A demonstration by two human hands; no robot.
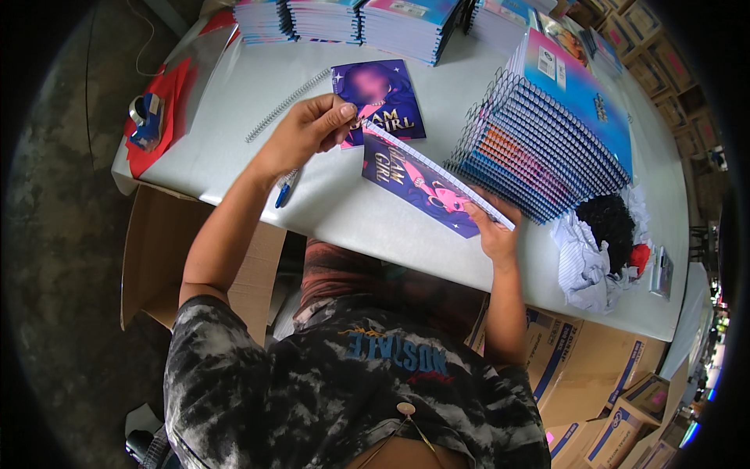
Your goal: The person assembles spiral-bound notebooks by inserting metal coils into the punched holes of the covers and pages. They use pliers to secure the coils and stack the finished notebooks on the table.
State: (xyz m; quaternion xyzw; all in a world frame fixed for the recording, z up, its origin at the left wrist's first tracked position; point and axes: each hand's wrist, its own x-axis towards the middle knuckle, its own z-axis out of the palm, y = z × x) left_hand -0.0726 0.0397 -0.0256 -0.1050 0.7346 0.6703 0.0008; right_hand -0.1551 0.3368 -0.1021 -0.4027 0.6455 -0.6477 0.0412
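Note:
My right hand (494,231) grips a purple notebook (418,184) by one end, thumb on its cover. The notebook is tilted above the table's front edge, and a row of holes seems to run along its pale long edge. My left hand (322,125) is closed in a pinch at the notebook's far end; what sits between the fingertips is too small to make out. Behind, a second purple cover or notebook (391,94) lies flat on the table. A loose silver spiral coil (283,108) rests to its left. Below my left wrist lies a blue pen (283,194).
Tall stacks of spiral notebooks (574,117) stand at the right, others (406,35) at the back. A crumpled paper-and-black-cloth heap (582,270) lies front right. A tape dispenser (146,121) sits on red sheets (176,102) at left. Cardboard boxes (586,367) are below the table (305,211).

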